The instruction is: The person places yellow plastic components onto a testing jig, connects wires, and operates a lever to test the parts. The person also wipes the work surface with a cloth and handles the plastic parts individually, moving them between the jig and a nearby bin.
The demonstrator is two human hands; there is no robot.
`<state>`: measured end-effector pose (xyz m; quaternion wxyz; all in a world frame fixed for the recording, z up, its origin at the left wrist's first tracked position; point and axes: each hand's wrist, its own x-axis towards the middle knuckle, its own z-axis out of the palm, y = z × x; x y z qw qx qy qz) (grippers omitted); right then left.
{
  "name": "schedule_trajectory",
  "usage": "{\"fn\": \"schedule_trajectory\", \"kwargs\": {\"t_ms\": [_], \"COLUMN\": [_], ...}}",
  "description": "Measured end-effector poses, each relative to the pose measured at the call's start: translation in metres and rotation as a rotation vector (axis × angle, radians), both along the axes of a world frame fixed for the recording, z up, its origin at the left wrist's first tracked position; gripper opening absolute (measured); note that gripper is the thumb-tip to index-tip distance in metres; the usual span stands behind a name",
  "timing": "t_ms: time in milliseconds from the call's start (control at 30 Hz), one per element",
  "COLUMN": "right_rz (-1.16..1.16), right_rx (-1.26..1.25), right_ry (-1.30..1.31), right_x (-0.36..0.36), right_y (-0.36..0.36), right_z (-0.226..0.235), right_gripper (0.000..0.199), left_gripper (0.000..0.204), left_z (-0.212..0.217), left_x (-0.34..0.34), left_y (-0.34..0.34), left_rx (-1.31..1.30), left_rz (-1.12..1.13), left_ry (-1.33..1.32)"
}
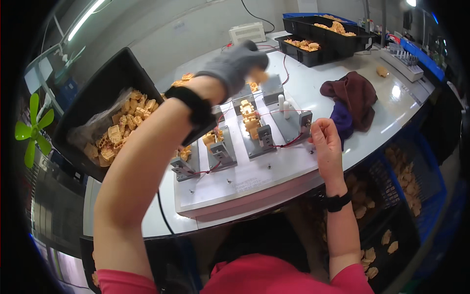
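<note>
My left hand (235, 66), in a grey glove, reaches over the far side of a white test fixture (235, 191). It is smeared by motion; a tan blur at its fingertips could be a part or bare fingers. Beside the fixture's rightmost grey upright block (305, 122), my bare right hand (327, 142) has its fingers curled and pinched together. Whatever they hold, if anything, is hidden. A tan moulded plastic part (250, 119) sits in a middle station, and another tan part (211, 139) in the station to its left. Two white pegs (286, 109) stand on the rightmost station.
A tilted black bin (73, 122) of tan parts stands left. Black trays (318, 49) with more parts are at the back right, near a beige box-shaped device (247, 32). A brown cloth (355, 95) and purple cloth (341, 120) lie right. Blue crates (431, 181) sit below.
</note>
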<state>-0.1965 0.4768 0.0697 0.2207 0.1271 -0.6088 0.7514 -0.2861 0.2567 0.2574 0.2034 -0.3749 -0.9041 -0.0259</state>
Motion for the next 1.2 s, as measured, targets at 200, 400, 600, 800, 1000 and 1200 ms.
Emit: {"fn": "schedule_trajectory", "kwargs": {"t_ms": [200,400,600,800,1000,1200], "right_rz": [0.018,-0.003,-0.005,-0.022,-0.039,-0.058], "right_rx": [0.003,0.027,0.012,0.022,0.038,0.019], "right_ry": [-0.005,0.007,0.019,0.002,-0.010,0.003], "right_x": [0.003,0.004,0.004,0.004,0.006,0.004], "right_y": [0.001,0.001,0.000,-0.002,-0.002,-0.004], "right_z": [0.002,0.001,0.001,0.003,0.004,0.001], "right_gripper": [0.020,0.019,0.019,0.018,0.019,0.021], "left_gripper": [0.015,0.027,0.032,0.037,0.044,0.032], "left_z": [-0.031,-0.046,-0.042,-0.035,0.000,0.006], "left_x": [-0.018,0.004,0.005,-0.001,-0.003,0.012], "left_y": [0.043,0.060,0.060,0.057,0.029,-0.003], "left_rx": [-0.138,-0.253,-0.294,-0.230,-0.050,-0.013], "left_rz": [0.001,0.029,-0.001,0.010,-0.046,-0.024], "left_ry": [-0.105,-0.202,-0.267,-0.263,-0.075,0.003]}}
